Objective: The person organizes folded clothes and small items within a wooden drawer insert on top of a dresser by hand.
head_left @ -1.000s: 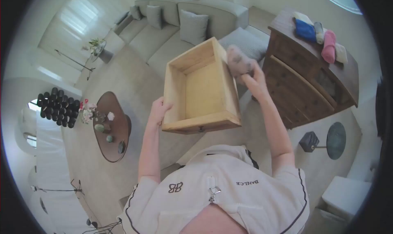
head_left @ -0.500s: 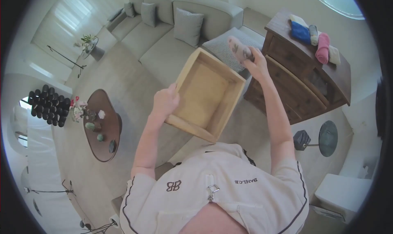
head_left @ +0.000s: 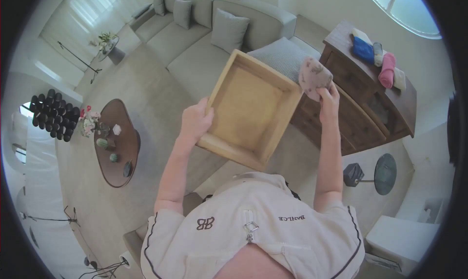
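My left hand (head_left: 196,119) is closed around the left wall of a wooden drawer (head_left: 246,110), holding it tilted in front of me. Its bare inside faces up toward me. My right hand (head_left: 328,94) pinches a pale pink cloth (head_left: 314,76) with darker patches, beside the drawer's right rim. The cloth overlaps the front of the dark wooden dresser (head_left: 368,103) in this view. On the dresser top lie a rolled pink towel (head_left: 387,70), a blue folded cloth (head_left: 362,49) and several pale rolled ones.
A grey sofa (head_left: 195,52) with cushions runs behind the drawer. To the left stands a low brown table (head_left: 117,142) with flowers and small cactus ornaments. A small round side table (head_left: 385,174) is at the right, near a white box-shaped piece (head_left: 402,240).
My right hand has moved right and down with the cloth, which now spreads wider. The drawer in my left hand has turned and shifted slightly to the right.
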Demonstrator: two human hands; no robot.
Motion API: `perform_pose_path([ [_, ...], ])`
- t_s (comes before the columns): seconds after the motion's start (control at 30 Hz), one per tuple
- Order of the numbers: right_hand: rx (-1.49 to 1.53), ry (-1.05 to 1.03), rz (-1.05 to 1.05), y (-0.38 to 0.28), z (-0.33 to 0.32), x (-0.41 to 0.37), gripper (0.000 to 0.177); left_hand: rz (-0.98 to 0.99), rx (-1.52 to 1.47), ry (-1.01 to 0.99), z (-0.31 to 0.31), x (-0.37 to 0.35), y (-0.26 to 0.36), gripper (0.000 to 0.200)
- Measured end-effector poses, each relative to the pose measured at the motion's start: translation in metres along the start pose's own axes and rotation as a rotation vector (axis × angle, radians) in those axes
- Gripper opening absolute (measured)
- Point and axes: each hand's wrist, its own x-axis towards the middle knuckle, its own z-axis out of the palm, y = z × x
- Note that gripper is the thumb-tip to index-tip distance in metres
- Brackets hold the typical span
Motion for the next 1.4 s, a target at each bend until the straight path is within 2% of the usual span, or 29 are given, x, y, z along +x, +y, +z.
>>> perform_pose_path([
  [0.1, -0.142, 0.214, -0.112, 0.030, -0.005, -0.024, 0.012, -0.041, -0.012, 0.070, 0.006, 0.002, -0.001, 0.033],
  [0.2, -0.098, 0.172, 0.048, 0.060, -0.001, -0.046, 0.023, -0.072, -0.015, 0.097, 0.012, 0.007, 0.004, 0.037],
  [0.27, -0.047, 0.066, 0.165, 0.061, 0.003, -0.058, 0.041, -0.074, -0.026, 0.080, 0.010, 0.009, 0.010, 0.036],
  [0.4, -0.079, -0.055, 0.322, 0.035, 0.013, -0.072, 0.069, -0.050, 0.012, 0.076, 0.014, 0.010, 0.012, 0.038],
  [0.5, -0.054, -0.070, 0.155, 0.050, 0.015, -0.071, 0.070, 0.046, 0.080, 0.131, 0.026, 0.008, 0.013, 0.042],
  [0.6, -0.106, 0.024, 0.332, 0.070, 0.012, -0.064, 0.064, 0.156, 0.170, 0.257, 0.037, 0.006, 0.015, 0.041],
  [0.7, -0.163, -0.023, 0.408, 0.082, 0.012, -0.057, 0.077, 0.180, 0.231, 0.271, 0.040, 0.004, 0.019, 0.044],
  [0.8, -0.096, 0.012, 0.360, 0.098, 0.016, -0.047, 0.074, 0.188, 0.255, 0.272, 0.046, 0.001, 0.021, 0.046],
  [0.87, -0.110, 0.154, 0.398, 0.089, 0.027, -0.048, 0.060, 0.186, 0.286, 0.283, 0.050, 0.000, 0.022, 0.047],
  [0.97, -0.123, 0.264, 0.425, 0.077, 0.040, -0.053, 0.050, 0.148, 0.238, 0.281, 0.046, 0.000, 0.023, 0.042],
  [1.1, -0.140, 0.309, 0.441, 0.074, 0.046, -0.055, 0.057, 0.112, 0.198, 0.282, 0.045, 0.008, 0.018, 0.039],
  [1.2, -0.103, 0.385, 0.370, 0.097, 0.045, -0.047, 0.054, -0.008, 0.108, 0.084, 0.031, 0.009, 0.026, 0.045],
  [1.27, -0.042, 0.405, 0.449, 0.090, 0.048, -0.051, 0.070, -0.120, -0.269, 0.028, 0.014, 0.000, 0.029, 0.063],
  [1.3, -0.027, 0.411, 0.470, 0.094, 0.046, -0.050, 0.074, -0.147, -0.364, 0.013, 0.013, -0.005, 0.026, 0.067],
  [1.37, -0.009, 0.491, 0.494, 0.114, 0.038, -0.043, 0.074, -0.235, -0.693, 0.356, 0.026, -0.016, 0.009, 0.060],
  [1.4, 0.000, 0.514, 0.502, 0.123, 0.035, -0.040, 0.074, -0.253, -0.772, 0.440, 0.036, -0.021, 0.000, 0.058],
])
